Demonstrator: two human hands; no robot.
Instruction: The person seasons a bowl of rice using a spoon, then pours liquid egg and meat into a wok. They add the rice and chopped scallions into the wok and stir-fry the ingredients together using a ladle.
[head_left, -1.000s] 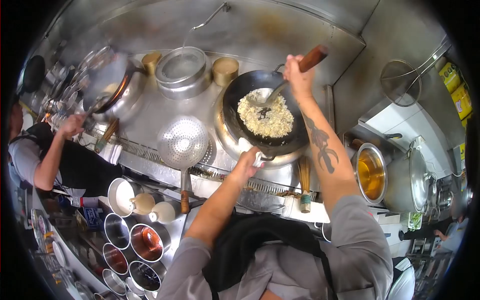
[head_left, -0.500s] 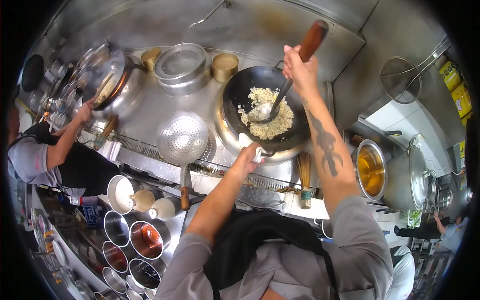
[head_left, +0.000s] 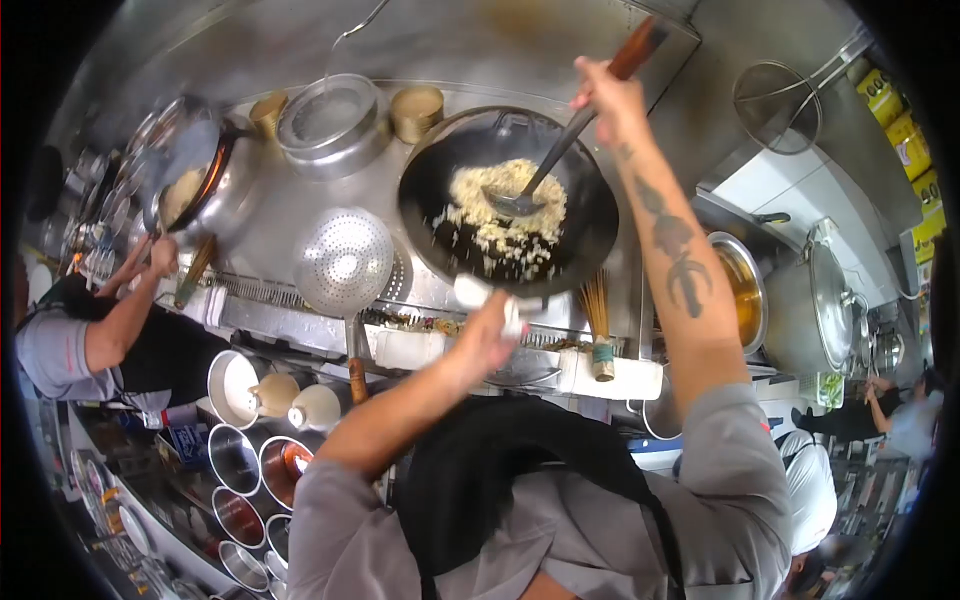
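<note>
My left hand is closed round the near rim or handle of a black wok, with a white cloth between hand and metal. My right hand grips a ladle by its long handle, whose wooden end sticks out above the fist. The bowl of the ladle rests among fried rice in the wok. Some grains are scattered toward the near side of the wok and look blurred. The wok tilts toward me.
Left of the wok lies a perforated skimmer. A bamboo brush stands near its right. A pot of yellow liquid sits at right, and seasoning pots at lower left. A co-worker works a wok farther left.
The wok has tipped and shifted up off its place, and the rice has spread toward the near side. My right hand and ladle have moved up slightly; the view has shifted.
</note>
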